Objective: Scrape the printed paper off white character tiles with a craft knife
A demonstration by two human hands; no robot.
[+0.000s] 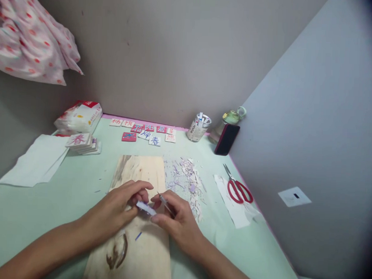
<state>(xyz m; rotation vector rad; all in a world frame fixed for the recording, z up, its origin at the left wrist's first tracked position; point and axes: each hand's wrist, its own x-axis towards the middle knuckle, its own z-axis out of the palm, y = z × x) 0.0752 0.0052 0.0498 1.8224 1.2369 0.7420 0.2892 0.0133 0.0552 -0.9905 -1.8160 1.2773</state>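
A: What was held by the 2 hands?

B: A small white piece of paper (146,207) with blue marks was pinched by the fingers of the left hand (118,208), and its other end was touched by the right hand (175,220). A thin knife (165,202) was gripped in the right hand like a pen, its tip pointed up and to the left, just above the paper.

A: Where was the paper kept?

B: It was held between the 2 hands, just over a wooden board (137,219) that lay under both of them. A short blue sliver (138,236) was seen on the board just below the hands.

A: What was found beyond the right hand?

B: A heap of paper scraps (187,182) was spread just past it, partly on the board's edge. Further to the right, red scissors (237,188) were laid on a white sheet (235,210).

A: And further off?

B: Well beyond the hands, a row of small cards (145,132) with painted characters was set out near the wall. A stack of cards (82,143) and a pack of tissues (80,116) were placed far beyond the left hand, with white paper sheets (39,161) beside them. A jar (199,127), a bottle (231,118) and a dark phone (227,139) were stood in the far corner beyond the right hand. Everything was rested on a pale green table (33,211).
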